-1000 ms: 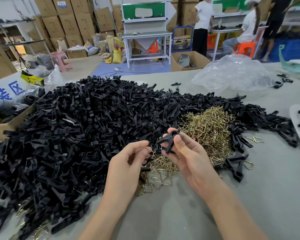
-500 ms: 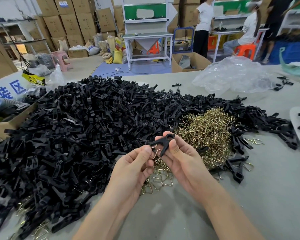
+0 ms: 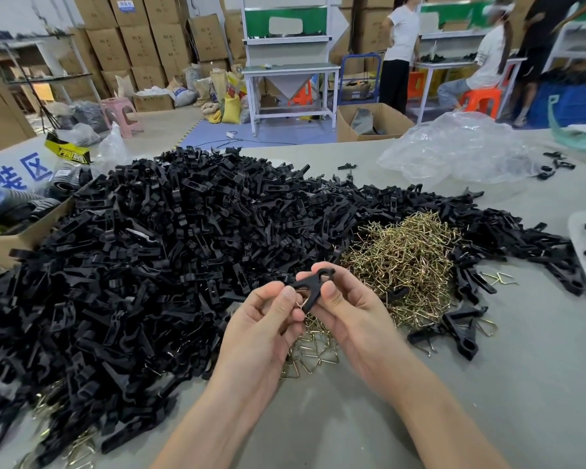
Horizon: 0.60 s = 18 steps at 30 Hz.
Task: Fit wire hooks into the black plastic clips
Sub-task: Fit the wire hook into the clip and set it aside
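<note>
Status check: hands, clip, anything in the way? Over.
Right hand pinches black clip. Left hand holds wire hook against its lower end; seated or not, cannot tell. Nothing in the way.

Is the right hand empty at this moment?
No: the right hand pinches a clip between thumb and fingers, and the left hand holds a hook against it.

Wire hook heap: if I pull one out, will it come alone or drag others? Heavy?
Likely to drag neighbours: the wire hook heap is a dense tangle of bent loops. Each hook looks thin, so probably light and springy. The loose hooks lying flat on the table seem unlikely to roll and easier to take singly.
</note>
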Tool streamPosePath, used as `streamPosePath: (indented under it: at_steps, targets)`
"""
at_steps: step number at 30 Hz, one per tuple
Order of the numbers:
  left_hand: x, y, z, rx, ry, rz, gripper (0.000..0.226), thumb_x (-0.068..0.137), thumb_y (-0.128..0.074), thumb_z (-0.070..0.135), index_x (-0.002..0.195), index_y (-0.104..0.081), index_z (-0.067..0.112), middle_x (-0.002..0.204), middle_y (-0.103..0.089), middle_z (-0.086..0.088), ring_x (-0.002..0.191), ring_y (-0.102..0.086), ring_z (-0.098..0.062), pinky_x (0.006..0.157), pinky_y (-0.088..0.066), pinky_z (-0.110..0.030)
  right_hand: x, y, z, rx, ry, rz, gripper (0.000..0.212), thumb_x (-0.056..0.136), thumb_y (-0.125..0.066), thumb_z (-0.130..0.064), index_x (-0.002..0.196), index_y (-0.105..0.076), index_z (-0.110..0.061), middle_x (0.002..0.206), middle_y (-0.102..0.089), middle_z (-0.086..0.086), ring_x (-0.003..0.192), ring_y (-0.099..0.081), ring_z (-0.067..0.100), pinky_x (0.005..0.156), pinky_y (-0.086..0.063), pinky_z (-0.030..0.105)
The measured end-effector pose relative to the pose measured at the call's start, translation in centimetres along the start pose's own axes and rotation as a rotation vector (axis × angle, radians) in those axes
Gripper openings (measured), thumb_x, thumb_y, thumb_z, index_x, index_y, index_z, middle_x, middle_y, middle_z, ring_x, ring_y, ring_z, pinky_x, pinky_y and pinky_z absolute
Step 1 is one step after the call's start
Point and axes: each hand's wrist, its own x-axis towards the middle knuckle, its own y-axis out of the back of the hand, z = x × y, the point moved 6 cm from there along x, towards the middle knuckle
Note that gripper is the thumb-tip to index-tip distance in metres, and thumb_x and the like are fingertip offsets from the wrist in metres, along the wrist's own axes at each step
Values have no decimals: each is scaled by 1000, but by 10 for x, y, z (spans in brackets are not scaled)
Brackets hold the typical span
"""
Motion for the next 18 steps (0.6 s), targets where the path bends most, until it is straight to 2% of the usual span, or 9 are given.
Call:
streamPosePath:
  at_steps: [4,11,14,16,18]
  targets:
    - [-2,-4,2,7,-39,-45,33,76,-66,13,108,-62,12,77,-69,-5,61,-62,-9,61,-54,-19,0,-1,4,111,-41,-2,26,88,-58,-14,112,-64,-4,114,-71,19,104,-71,27,90,-57,29]
    - [0,0,-4,-30,-41,-32,35,74,-70,13,108,-65,11,80,-70,-6,61,-62,-9,61,-56,-20,0,-3,8,174,-75,-6,29,90,-54,-13,115,-61,-1,111,-73,17,100,-72,24,85,-59,29]
    - [0,0,-2,154,-162,-49,25,75,-71,18,99,-74,17,77,-68,-4,65,-62,-9,63,-55,-20,1,-3,11,167,-106,12,30,91,-53,-15,115,-62,-1,108,-70,20,98,-69,27,79,-59,31]
    - [-3,-4,0,311,-259,-89,23,77,-71,20,99,-76,22,75,-67,-1,70,-63,-9,66,-54,-18,0,-2,11,153,-137,26,30,94,-51,-19,116,-62,-1,107,-66,24,97,-61,33,75,-53,35]
    - [-7,-8,1,414,-317,-124,23,78,-72,22,101,-74,27,76,-67,1,72,-63,-9,68,-52,-17,-1,1,12,157,-154,37,30,96,-50,-23,116,-63,-5,109,-62,24,99,-57,35,81,-47,41]
